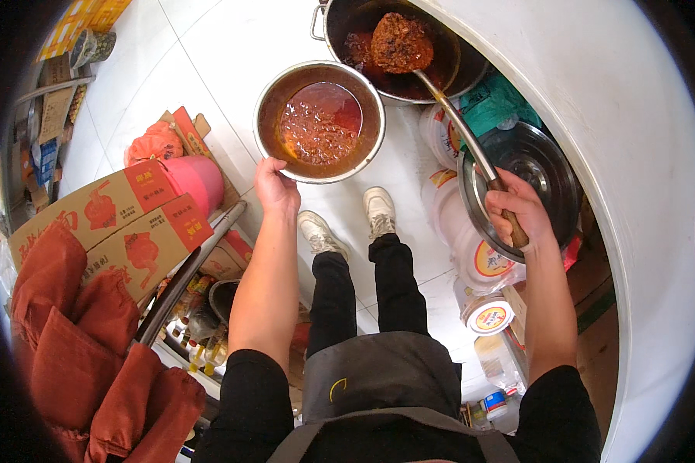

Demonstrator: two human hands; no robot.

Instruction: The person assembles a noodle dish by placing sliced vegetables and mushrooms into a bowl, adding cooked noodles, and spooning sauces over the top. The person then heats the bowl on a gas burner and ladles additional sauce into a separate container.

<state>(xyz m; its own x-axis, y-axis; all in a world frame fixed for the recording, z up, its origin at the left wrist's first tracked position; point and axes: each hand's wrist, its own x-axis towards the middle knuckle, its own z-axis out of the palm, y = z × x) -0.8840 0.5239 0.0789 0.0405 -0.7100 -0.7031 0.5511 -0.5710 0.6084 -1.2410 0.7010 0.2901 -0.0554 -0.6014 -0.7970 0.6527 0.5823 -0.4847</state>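
Observation:
My left hand [278, 188] grips the near-left rim of a metal bowl [319, 121], thumb over the edge. Red oily sauce with minced bits [321, 130] covers the bowl's bottom. In my right hand [518, 208] is the wooden handle of a long metal ladle [460, 127]. The ladle's head, heaped with thick red-brown chunky paste [401, 43], hangs above a large metal pot [469, 69]. Dark red oily sauce shows inside that pot. The heaped paste hides most of the ladle's head.
Cardboard cartons [110, 214], a pink bucket [194, 182] and dark red cloth [75, 341] are at left. Lidded white tubs [486, 263], a large metal lid [533, 173] and a green bag [492, 101] line the right, beside a white counter [643, 133]. White tiles [208, 63] form the floor.

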